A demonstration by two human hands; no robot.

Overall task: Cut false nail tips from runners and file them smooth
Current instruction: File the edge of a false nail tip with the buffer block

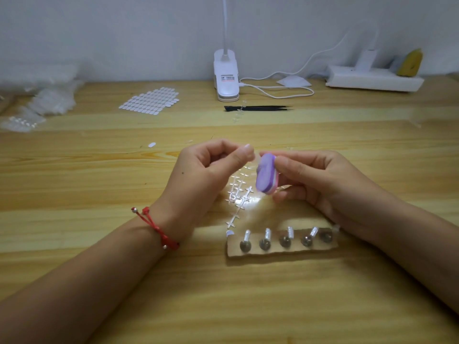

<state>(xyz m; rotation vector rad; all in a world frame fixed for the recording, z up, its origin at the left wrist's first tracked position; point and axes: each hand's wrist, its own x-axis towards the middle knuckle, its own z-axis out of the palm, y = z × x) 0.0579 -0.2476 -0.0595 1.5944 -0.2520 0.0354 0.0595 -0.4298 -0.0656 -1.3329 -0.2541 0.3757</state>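
Broadly, a pale wooden table [99,294] fills the view and carries everything, with a grey-white wall behind it. Two bare forearms reach in from the near edge, and the hands meet above the middle of the table. At the far left lies a heap of clear plastic bags [42,100], blurred, and at the far right a white power strip [372,79] sits against the wall with a plug in it. Between them a white clip lamp [226,75] stands with its cable looping off to the right. Near the person, under the right wrist, a cardboard strip [280,253] holds a row of small round-headed stands. A neat patch of loose white tips [151,100] is laid out left of the lamp, and black tweezers [258,108] lie just in front of it. Clear empty runners [239,194] lie scattered on the table below the hands. The right hand [320,180] grips a purple buffer block [267,176] between thumb and fingers, its face turned toward the other hand. The left hand [206,175], with a red cord bracelet [159,229] at its wrist, pinches a small pale nail tip [247,146] between thumb and forefinger, right beside the block's upper end; whether the two touch cannot be told. One stray tip [151,144] lies alone further left.
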